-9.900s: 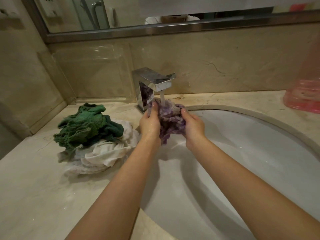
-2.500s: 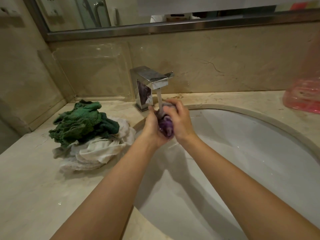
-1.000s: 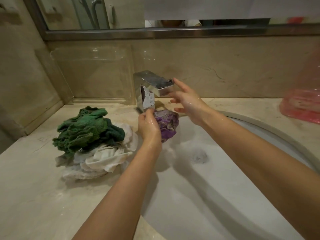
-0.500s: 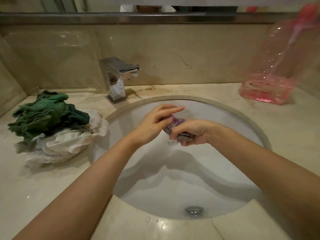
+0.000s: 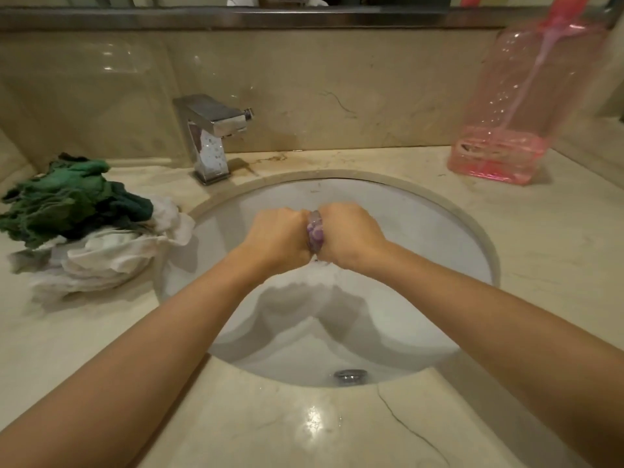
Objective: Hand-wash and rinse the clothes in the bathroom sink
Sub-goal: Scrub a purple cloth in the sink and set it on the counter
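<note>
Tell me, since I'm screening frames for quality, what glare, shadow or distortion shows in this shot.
Head view: bright glare spot on the wet counter; forearm shadows fall across the sink; wide-angle bending curves the backsplash edges; the purple cloth between left hand and right hand stays fairly sharp.

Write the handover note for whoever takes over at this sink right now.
Left hand and right hand: both grip the purple cloth, bunched tight between the fists above the sink, apparently being wrung.
Tap: no water running.
Green cloth lies on the white cloth, piled on the counter left of the basin.
Done: purple cloth is near its end.
Left: set it aside; I cannot tell whether the pile is washed.
</note>
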The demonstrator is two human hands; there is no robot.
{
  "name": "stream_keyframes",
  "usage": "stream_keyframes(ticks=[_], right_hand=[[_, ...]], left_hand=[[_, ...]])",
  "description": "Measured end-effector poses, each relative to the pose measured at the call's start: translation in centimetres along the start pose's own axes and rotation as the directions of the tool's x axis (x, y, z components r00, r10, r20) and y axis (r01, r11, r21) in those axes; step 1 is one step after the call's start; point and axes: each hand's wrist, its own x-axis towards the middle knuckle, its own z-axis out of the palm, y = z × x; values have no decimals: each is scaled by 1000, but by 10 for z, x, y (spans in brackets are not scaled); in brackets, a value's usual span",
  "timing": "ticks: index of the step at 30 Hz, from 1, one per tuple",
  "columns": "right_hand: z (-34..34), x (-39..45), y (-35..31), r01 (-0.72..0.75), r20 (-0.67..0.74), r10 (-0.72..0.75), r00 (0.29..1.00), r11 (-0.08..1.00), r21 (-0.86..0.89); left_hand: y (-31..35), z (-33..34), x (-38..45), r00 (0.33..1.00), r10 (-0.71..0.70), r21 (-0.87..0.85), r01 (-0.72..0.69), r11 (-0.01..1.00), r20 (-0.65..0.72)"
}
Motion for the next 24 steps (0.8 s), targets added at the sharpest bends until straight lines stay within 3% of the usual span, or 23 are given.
stream_keyframes(ticks=[2,6,12,16,18,19,20,21,22,23,24], right_hand=[[0,0,-2,112,-71,-131,989,968,-223],[-4,5,-3,273,-19,-317,948,843,-463],[-4,-1,6,411,107,-422,900,743,-528],[-15,-7,1,423,157,-417,895,683,-595],[-17,-9,-2,401,161,-391,906,673,-621],[-16,-9,-2,371,168,-342,925,710,-599],[-16,-9,-1,324,199,-259,945,812,-486],[-16,-10,1,236,286,-161,945,940,-248],[-18,-12,3,71,418,-91,904,996,63],[-21,-15,6,-119,528,-76,846,938,326],[-25,-18,11,-256,576,-76,814,843,473]], left_hand=[[2,-2,-2,998,-56,-31,57,998,34],[-2,3,-1,984,-68,-313,117,943,163],[-4,3,-4,909,-40,-616,312,723,414],[-5,5,-6,911,-23,-646,309,698,412],[-5,6,-8,939,-39,-615,255,746,342],[-6,6,-9,958,-38,-548,195,814,285],[-7,4,-11,976,-24,-439,119,891,216],[-9,2,-13,990,8,-311,36,950,140],[-10,1,-14,997,51,-204,-37,978,62],[-12,0,-15,996,86,-134,-86,987,-7],[-12,-1,-15,993,100,-105,-107,989,-64]])
